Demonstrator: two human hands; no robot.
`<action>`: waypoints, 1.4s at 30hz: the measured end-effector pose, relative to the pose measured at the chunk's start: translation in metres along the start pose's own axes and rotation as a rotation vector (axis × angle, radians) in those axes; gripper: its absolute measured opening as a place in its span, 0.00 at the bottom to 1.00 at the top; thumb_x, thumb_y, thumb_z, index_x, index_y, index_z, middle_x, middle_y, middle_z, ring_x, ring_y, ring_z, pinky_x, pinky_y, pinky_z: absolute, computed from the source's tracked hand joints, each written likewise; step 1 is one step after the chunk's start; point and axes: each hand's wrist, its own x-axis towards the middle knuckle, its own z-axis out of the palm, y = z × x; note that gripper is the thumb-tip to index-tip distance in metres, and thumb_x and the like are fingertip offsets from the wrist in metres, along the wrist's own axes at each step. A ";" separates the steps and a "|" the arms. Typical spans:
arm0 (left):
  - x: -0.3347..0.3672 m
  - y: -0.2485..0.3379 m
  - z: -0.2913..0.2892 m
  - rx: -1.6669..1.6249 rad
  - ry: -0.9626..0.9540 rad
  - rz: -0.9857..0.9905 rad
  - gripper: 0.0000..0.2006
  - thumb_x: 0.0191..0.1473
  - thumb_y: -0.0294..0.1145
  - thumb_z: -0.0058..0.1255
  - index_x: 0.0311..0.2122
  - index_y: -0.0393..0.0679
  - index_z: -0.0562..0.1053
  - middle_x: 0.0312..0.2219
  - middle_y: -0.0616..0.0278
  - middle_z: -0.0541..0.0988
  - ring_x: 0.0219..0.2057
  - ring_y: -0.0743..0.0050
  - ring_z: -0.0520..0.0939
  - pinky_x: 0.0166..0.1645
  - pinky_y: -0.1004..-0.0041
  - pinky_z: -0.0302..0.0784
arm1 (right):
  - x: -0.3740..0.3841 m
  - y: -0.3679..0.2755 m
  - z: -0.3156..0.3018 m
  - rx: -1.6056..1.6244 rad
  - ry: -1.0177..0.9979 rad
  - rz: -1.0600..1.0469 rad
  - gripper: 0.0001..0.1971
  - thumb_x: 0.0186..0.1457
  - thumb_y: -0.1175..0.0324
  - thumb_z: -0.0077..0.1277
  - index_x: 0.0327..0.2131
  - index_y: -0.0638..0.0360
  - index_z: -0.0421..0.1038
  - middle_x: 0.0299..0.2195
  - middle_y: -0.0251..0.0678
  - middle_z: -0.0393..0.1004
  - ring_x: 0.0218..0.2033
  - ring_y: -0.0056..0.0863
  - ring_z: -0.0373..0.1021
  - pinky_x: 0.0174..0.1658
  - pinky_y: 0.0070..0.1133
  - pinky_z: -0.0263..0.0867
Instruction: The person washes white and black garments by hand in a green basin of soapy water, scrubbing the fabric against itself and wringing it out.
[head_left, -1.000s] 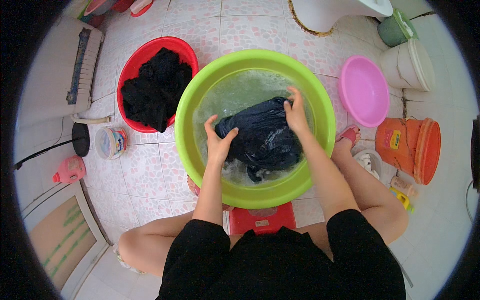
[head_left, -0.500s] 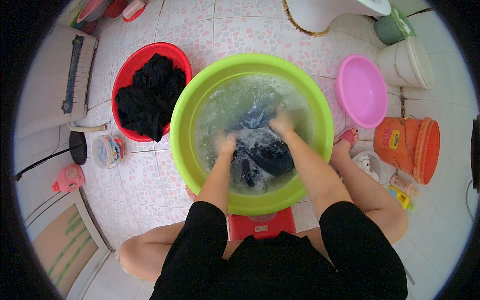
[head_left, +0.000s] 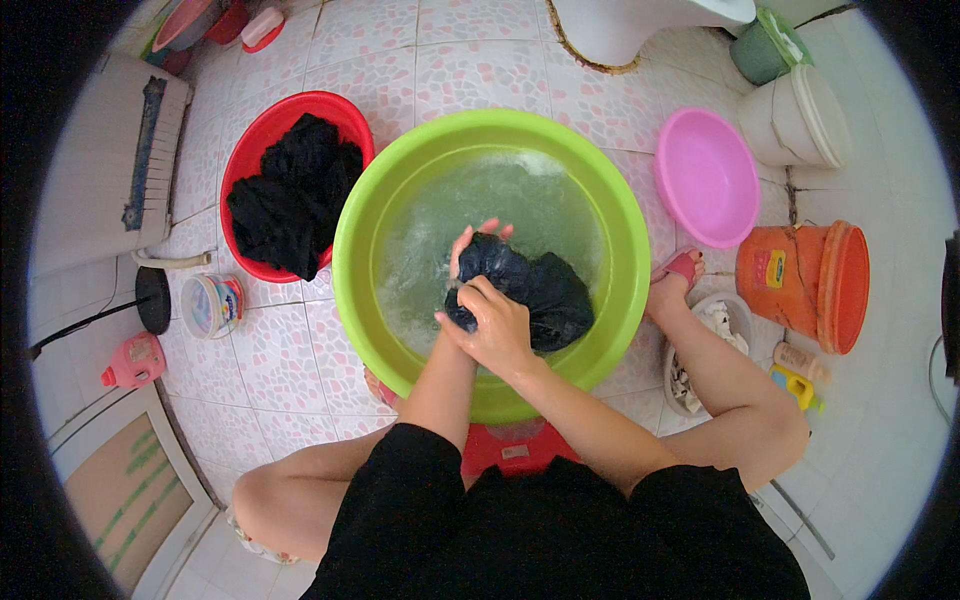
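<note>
While the dark cloth (head_left: 560, 305) lies bunched inside the green basin (head_left: 490, 124), its long axis slants from the left hand (head_left: 462, 249) toward the basin's near right wall; the right hand (head_left: 500, 327), closer to the basin's near rim, has its fingers curled tight on the cloth's left part; the left fingers cup its far side, how firmly I cannot tell; the fabric looks soaked, creased, limp; the water (head_left: 425, 210) is cloudy; the basin looks smooth, round, plastic.
</note>
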 end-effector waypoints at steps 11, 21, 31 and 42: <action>-0.030 -0.028 0.044 0.346 0.545 0.200 0.14 0.50 0.43 0.38 0.32 0.45 0.70 0.26 0.64 0.75 0.28 0.69 0.75 0.36 0.69 0.71 | 0.058 0.070 -0.019 -0.036 0.065 0.352 0.10 0.41 0.63 0.50 0.26 0.57 0.64 0.23 0.43 0.70 0.25 0.44 0.67 0.27 0.32 0.62; -0.027 0.009 -0.040 0.301 0.050 0.199 0.08 0.51 0.37 0.41 0.25 0.47 0.68 0.18 0.64 0.70 0.21 0.70 0.71 0.29 0.72 0.67 | -0.008 -0.004 0.008 -0.116 0.020 -0.002 0.05 0.40 0.67 0.50 0.21 0.55 0.68 0.19 0.33 0.68 0.19 0.36 0.67 0.22 0.23 0.63; -0.068 0.029 0.064 1.056 0.615 0.188 0.21 0.50 0.46 0.42 0.39 0.36 0.66 0.32 0.55 0.72 0.34 0.63 0.73 0.42 0.69 0.68 | 0.082 0.100 -0.055 -0.107 -0.161 0.334 0.19 0.51 0.46 0.37 0.33 0.50 0.65 0.32 0.40 0.68 0.35 0.38 0.65 0.37 0.30 0.59; -0.042 -0.008 0.024 2.784 0.776 0.436 0.41 0.37 0.51 0.52 0.57 0.56 0.50 0.58 0.51 0.39 0.56 0.36 0.39 0.51 0.34 0.36 | 0.041 0.132 -0.011 -0.473 -0.262 0.127 0.30 0.43 0.56 0.53 0.51 0.41 0.54 0.48 0.48 0.52 0.48 0.50 0.53 0.42 0.39 0.62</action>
